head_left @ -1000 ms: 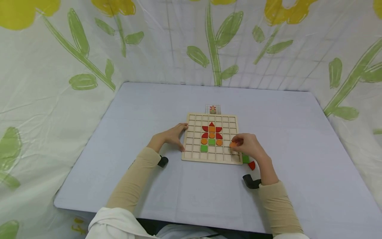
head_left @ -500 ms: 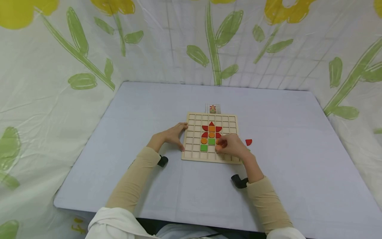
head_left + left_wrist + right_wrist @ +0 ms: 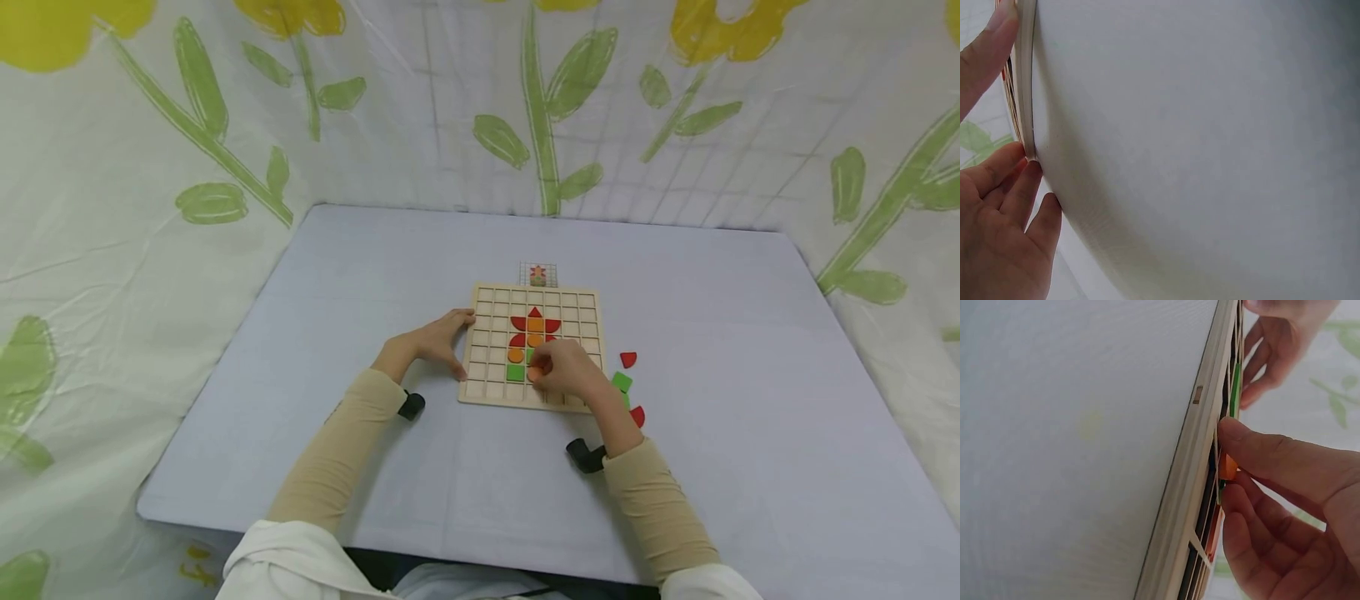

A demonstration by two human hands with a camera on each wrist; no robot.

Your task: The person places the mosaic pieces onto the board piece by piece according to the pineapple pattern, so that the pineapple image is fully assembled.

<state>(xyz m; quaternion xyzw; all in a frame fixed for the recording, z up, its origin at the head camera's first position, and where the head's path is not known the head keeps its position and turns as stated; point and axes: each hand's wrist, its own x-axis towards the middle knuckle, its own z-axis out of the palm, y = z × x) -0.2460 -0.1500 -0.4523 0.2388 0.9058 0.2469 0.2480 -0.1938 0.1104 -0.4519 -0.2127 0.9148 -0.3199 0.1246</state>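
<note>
A wooden grid board (image 3: 487, 392) lies on the table and carries red, orange and green tiles in a flower shape (image 3: 534, 326). My right hand (image 3: 558, 371) is over the board's lower middle and pinches an orange tile (image 3: 535, 374) just right of a green square (image 3: 514, 372). In the right wrist view the thumb and fingers hold that orange tile (image 3: 1227, 467) at the board's face (image 3: 1194, 456). My left hand (image 3: 438, 340) rests against the board's left edge (image 3: 1025, 75), fingers touching it.
Loose pieces lie right of the board: a red piece (image 3: 627, 359), a green square (image 3: 621, 382) and another red piece (image 3: 637, 416). A small pattern card (image 3: 537, 273) sits behind the board. The lilac table (image 3: 360, 275) is ringed by a flower-print cloth wall (image 3: 187, 125).
My right hand has carried the orange tile leftward from the board's right edge to its lower middle. The loose pieces it covered now show. The left hand has stayed put.
</note>
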